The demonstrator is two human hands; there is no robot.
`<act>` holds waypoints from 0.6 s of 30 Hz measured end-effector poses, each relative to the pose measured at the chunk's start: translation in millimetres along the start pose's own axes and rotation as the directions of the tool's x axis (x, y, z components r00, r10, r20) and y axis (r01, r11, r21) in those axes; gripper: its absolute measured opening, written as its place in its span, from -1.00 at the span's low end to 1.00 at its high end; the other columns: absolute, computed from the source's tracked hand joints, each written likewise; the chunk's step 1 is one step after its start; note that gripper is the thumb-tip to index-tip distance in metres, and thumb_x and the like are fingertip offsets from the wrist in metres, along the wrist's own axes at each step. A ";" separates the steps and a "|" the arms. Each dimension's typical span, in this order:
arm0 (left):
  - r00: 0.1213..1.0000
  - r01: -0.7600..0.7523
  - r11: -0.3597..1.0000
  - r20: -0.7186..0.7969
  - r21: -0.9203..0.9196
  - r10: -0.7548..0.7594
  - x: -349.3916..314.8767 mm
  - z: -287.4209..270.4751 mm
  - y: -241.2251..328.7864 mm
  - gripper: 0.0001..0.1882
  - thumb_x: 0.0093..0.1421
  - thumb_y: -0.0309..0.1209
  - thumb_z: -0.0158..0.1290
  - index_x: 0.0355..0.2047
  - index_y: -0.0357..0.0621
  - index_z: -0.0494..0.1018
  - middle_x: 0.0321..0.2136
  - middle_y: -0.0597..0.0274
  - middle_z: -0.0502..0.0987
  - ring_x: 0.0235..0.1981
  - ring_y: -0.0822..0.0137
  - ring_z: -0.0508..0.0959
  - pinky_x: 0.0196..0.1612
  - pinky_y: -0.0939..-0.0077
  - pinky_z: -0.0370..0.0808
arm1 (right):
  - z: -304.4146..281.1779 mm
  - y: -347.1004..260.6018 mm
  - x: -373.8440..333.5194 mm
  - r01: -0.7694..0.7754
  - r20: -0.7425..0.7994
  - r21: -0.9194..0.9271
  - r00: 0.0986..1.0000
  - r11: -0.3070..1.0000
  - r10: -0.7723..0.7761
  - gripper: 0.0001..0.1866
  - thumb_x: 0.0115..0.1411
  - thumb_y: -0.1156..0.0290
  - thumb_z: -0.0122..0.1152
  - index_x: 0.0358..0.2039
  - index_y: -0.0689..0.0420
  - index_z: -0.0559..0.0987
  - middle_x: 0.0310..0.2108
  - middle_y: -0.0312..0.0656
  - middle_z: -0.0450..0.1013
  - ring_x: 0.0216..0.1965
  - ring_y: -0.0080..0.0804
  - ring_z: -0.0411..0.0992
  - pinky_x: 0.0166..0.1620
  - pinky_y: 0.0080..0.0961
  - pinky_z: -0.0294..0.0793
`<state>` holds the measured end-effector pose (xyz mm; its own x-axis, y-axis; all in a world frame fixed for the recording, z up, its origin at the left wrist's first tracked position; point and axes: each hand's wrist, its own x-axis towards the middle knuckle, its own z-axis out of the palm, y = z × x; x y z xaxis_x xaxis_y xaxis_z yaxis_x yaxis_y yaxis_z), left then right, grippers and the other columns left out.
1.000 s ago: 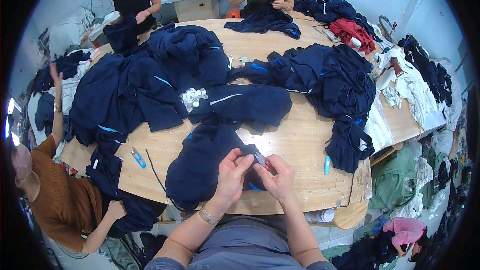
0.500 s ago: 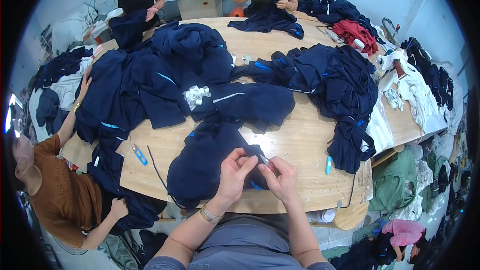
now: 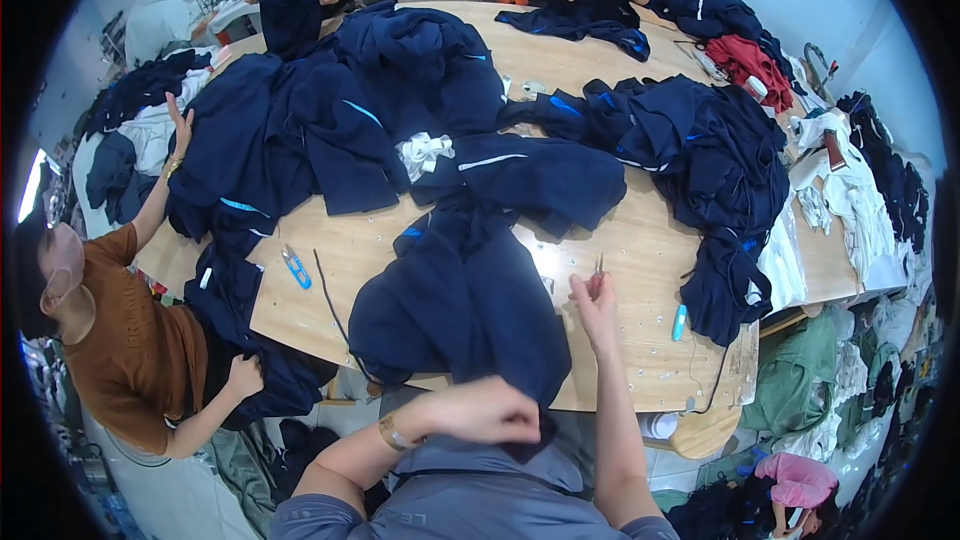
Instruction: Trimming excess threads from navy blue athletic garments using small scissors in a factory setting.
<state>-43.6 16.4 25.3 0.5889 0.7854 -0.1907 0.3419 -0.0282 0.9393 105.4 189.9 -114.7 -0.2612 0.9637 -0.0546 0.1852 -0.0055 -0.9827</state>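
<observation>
Navy fabric dominates the wooden surface (image 3: 640,240). 1 dark navy garment (image 3: 460,310) lies at the near edge, in front of the person, its lower hem hanging over that edge. The left hand (image 3: 480,412) is closed in a fist on the hem of this garment, just off the near edge; a gold bracelet (image 3: 388,432) sits at the wrist. The right hand (image 3: 594,302) is raised over the surface just right of the garment, fingers pinched shut on small thread snips (image 3: 598,268) that point upward. Blue-handled snips (image 3: 296,268) lie towards the near-left edge beside a dark cord (image 3: 330,305). A light blue marker (image 3: 679,322) lies near the near-right edge, beside a hanging navy piece. A large heap of navy garments (image 3: 330,110) covers the left and centre, with a white bundle of ribbon (image 3: 424,154) on top. A second navy heap (image 3: 690,150) occupies the right side. A red garment (image 3: 745,62) lies at the far-right corner. A person in a brown shirt (image 3: 130,350) works at the left edge; 2 more people work at the far edge.
</observation>
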 end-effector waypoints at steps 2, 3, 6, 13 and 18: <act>0.942 0.063 0.998 -0.332 0.025 -0.051 -0.3 -23.0 -5.9 -0.81 0.11 -0.34 0.06 -0.40 -0.23 0.48 -0.51 0.15 0.55 -0.52 0.33 0.53 -0.42 0.56 0.44 | 9.5 18.7 7.5 -0.001 -0.001 -0.026 1.000 1.000 0.001 -0.65 0.08 0.24 0.23 -0.45 0.18 0.27 -0.60 -0.30 0.32 -0.55 -0.58 0.32 -0.50 -0.61 0.31; 0.850 0.092 0.996 -0.522 0.017 -0.070 1.0 -35.8 -15.1 -0.82 0.10 -0.34 0.08 -0.40 -0.21 0.49 -0.50 0.17 0.55 -0.54 0.38 0.52 -0.43 0.58 0.43 | 16.9 26.1 11.1 -0.002 0.004 -0.048 1.000 0.999 0.002 -0.61 0.04 0.22 0.27 -0.48 0.19 0.25 -0.63 -0.28 0.30 -0.58 -0.56 0.28 -0.50 -0.56 0.29; 0.295 0.296 0.953 -0.955 0.064 -0.028 4.4 -82.0 -74.6 -0.79 0.07 -0.32 0.10 -0.36 -0.20 0.49 -0.46 0.11 0.55 -0.49 0.26 0.52 -0.38 0.46 0.44 | 38.6 3.0 8.4 0.021 0.050 -0.108 0.999 0.994 -0.015 -0.51 -0.05 0.13 0.34 -0.44 0.20 0.25 -0.62 -0.22 0.31 -0.58 -0.46 0.28 -0.47 -0.49 0.31; 0.200 0.555 0.831 -0.968 -0.016 -0.152 -2.0 -155.5 -134.4 -0.77 0.02 -0.30 0.11 -0.51 -0.25 0.51 -0.58 -0.04 0.51 -0.46 0.05 0.54 -0.33 0.28 0.43 | 39.5 -37.3 22.3 0.259 -0.011 -0.150 0.965 0.954 -0.263 -0.61 -0.05 0.34 0.33 -0.44 0.17 0.25 -0.62 -0.27 0.20 -0.57 -0.48 0.17 -0.47 -0.53 0.23; -0.293 0.041 0.936 -0.891 0.350 0.346 -55.3 -198.4 -42.5 -0.79 0.19 -0.36 0.01 -0.52 -0.22 0.38 -0.67 0.43 0.30 -0.63 0.60 0.27 -0.55 0.67 0.23 | -30.4 -122.0 26.7 0.513 -0.413 0.223 0.820 0.829 -0.396 -0.70 0.06 0.57 0.21 -0.48 0.03 0.22 -0.50 -0.42 0.19 -0.47 -0.68 0.17 -0.35 -0.73 0.22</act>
<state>-236.0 96.8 52.5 -0.7070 0.3116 0.6348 0.6001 -0.2106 0.7717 104.6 224.3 9.1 0.1033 0.9028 0.4176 -0.1917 0.4300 -0.8822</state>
